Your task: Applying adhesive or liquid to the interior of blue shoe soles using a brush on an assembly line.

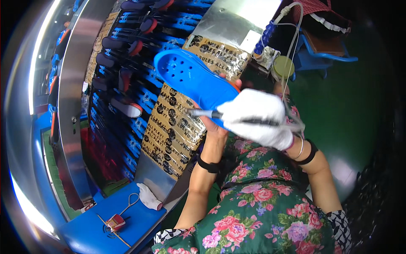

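Observation:
A glossy blue shoe-shaped piece with a cluster of round holes at its far end is held up in front of me, a bit of orange-red showing along its edge. My bare left hand grips it from beneath, with fingertips showing at its far side. Over its near end lies my right hand in a white glove, closed around a slim pen-like tool with a metal tip pointing left. The glove hides the near end of the blue piece. A thin clear tube runs close to my right wrist.
Racks of blue holders carrying dark shoes stand at left. Beside them is a ledge covered in printed brown tape. A white glove and a small red box lie on the blue surface. A blue coiled hose hangs near a blue stool.

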The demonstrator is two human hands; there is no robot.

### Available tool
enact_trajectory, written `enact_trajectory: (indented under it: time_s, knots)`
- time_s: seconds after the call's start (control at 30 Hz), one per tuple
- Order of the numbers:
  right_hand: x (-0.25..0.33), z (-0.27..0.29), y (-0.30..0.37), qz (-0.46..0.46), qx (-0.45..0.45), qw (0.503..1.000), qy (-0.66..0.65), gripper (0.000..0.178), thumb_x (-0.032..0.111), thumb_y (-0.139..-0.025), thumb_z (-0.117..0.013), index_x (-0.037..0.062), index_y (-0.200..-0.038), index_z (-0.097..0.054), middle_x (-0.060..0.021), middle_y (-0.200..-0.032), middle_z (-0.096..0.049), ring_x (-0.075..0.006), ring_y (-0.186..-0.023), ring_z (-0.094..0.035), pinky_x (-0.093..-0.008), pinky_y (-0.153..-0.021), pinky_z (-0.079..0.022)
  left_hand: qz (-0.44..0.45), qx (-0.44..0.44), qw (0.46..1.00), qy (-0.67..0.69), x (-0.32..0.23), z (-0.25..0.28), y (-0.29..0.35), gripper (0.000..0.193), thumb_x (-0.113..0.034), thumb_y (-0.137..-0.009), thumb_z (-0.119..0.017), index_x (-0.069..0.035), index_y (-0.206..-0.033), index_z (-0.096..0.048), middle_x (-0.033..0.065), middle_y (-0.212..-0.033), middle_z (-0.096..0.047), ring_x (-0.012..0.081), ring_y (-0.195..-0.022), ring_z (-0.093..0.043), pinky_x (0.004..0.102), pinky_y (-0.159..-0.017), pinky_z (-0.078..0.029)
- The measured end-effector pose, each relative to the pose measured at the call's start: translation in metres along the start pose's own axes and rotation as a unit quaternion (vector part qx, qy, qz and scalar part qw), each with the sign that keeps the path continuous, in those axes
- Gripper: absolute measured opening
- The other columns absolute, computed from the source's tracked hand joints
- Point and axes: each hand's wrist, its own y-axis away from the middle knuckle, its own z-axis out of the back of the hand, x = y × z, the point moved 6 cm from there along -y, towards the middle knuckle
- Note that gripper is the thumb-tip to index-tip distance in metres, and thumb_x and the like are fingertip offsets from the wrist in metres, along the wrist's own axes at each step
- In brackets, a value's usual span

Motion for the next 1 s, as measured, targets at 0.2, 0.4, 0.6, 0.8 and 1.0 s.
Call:
enact_trajectory:
  time_s: [0.2, 0.4, 0.6, 0.8, 1.0]
  knots:
    - [0.008, -0.003, 0.010, 0.139, -0.023, 0.985, 0.097, 0.027, 0.005, -0.079, -0.079, 0.0108, -0.106, -0.078, -0.0086, -0.103, -0.075, -0.0267, -0.092, -0.072, -0.0364, -0.078, -0.058, -0.033, -0.008, 0.999, 0.015, -0.003, -0.021, -0.006, 0.101, -0.069, -0.078, -0.074, -0.012, -0.152, -0.035, 0.0246, -0.145, -0.048, 0.0452, -0.128, -0.054, 0.0613, -0.108, -0.045]
    - [-0.005, 0.013, 0.007, 0.052, -0.021, 0.998, 0.020, 0.023, 0.005, -0.081, -0.077, 0.0091, -0.104, -0.078, -0.0092, -0.103, -0.075, -0.0255, -0.089, -0.071, -0.0356, -0.076, -0.057, -0.007, 0.035, 0.999, 0.040, -0.006, -0.027, -0.013, 0.097, -0.068, -0.078, -0.076, -0.013, -0.149, -0.039, 0.0279, -0.139, -0.052, 0.0502, -0.119, -0.057, 0.0623, -0.103, -0.048]
    - [0.009, -0.009, 0.024, 0.135, 0.029, 0.989, 0.053, 0.022, 0.005, -0.075, -0.080, 0.0082, -0.097, -0.079, -0.0117, -0.104, -0.076, -0.0275, -0.091, -0.071, -0.0373, -0.076, -0.058, 0.000, 0.050, 0.999, -0.002, -0.018, -0.023, -0.015, 0.097, -0.072, -0.079, -0.071, -0.010, -0.147, -0.039, 0.0256, -0.133, -0.055, 0.0460, -0.117, -0.058, 0.0595, -0.099, -0.050]
    - [0.004, -0.004, 0.019, 0.150, 0.043, 0.986, 0.057, 0.027, 0.007, -0.080, -0.078, 0.0098, -0.107, -0.076, -0.0080, -0.102, -0.075, -0.0260, -0.087, -0.070, -0.0375, -0.071, -0.057, -0.012, 0.007, 0.998, -0.064, -0.028, -0.020, -0.012, 0.101, -0.078, -0.080, -0.064, -0.007, -0.147, -0.037, 0.0236, -0.132, -0.055, 0.0401, -0.121, -0.056, 0.0579, -0.097, -0.051]
    - [-0.007, 0.005, 0.015, 0.054, 0.013, 0.998, -0.020, 0.020, 0.008, -0.080, -0.080, 0.0091, -0.100, -0.078, -0.0066, -0.095, -0.075, -0.0248, -0.081, -0.070, -0.0361, -0.070, -0.056, -0.011, -0.031, 0.994, -0.102, -0.036, -0.022, -0.005, 0.103, -0.076, -0.084, -0.060, -0.004, -0.153, -0.031, 0.0186, -0.136, -0.055, 0.0413, -0.118, -0.057, 0.0574, -0.095, -0.051]
